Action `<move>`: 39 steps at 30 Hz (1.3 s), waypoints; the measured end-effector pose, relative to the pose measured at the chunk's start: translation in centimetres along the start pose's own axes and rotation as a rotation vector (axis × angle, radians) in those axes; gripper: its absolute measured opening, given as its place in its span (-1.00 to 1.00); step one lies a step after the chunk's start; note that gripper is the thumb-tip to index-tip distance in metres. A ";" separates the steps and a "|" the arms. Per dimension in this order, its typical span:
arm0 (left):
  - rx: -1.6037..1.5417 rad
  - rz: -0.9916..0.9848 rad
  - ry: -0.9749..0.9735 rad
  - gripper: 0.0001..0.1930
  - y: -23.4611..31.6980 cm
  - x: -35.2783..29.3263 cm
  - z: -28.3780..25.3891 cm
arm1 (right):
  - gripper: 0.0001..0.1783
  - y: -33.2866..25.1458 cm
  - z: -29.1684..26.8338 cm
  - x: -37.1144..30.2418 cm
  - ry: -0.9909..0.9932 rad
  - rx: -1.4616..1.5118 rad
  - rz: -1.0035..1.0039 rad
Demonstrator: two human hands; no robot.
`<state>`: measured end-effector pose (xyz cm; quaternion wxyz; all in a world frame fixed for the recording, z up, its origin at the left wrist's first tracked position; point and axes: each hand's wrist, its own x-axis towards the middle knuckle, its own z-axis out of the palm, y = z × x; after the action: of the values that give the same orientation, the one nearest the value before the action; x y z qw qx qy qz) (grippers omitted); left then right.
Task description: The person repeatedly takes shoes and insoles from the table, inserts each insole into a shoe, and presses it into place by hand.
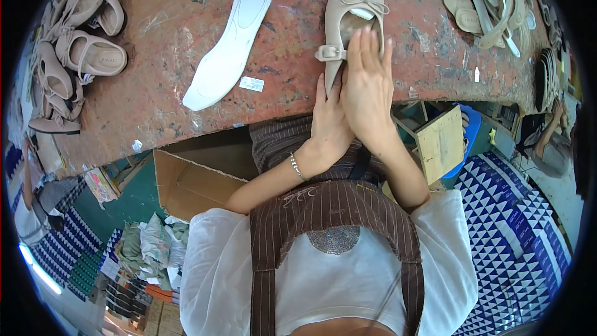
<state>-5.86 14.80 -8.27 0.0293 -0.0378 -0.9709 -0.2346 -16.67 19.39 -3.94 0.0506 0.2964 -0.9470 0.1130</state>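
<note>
A beige flat shoe [336, 22] with a small bow and a buckle lies on the worn reddish table, toe pointing away from me. My left hand [329, 124] is closed around its heel end, the fingers along the outer left side. My right hand [368, 90] lies over the shoe's opening, fingers stretched out and their tips inside, on the insole. The palm covers the heel, and the two hands touch there. White at the shoe's throat is partly visible. Left of the shoe rests a white insole [227, 50], with a small white label [252, 83] beside it.
Beige shoes [93, 56] are piled along the table's left edge. Beige straps and shoe parts [491, 3] lie at the far right. Below the table edge [273, 114] stand an open cardboard box [186, 177] and a wooden piece [440, 143]. Other people are partly visible at both sides.
</note>
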 end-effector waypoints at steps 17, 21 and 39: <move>-0.093 0.062 0.088 -0.54 -2.0 0.2 -2.0 | -0.79 3.0 -1.1 4.1 -0.227 0.306 -0.104; -0.350 -0.085 0.308 -0.77 -9.5 -4.2 -9.5 | -0.66 8.1 -6.4 0.9 0.260 0.844 0.089; 0.067 -0.086 0.085 -0.30 -12.8 4.2 -8.7 | -0.65 27.0 -5.3 4.6 0.608 0.294 0.862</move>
<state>-10.82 -0.32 -6.06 0.0618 0.0148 -0.9768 -0.2044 -35.71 39.72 -2.99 0.2294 -0.1606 -0.8996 0.3351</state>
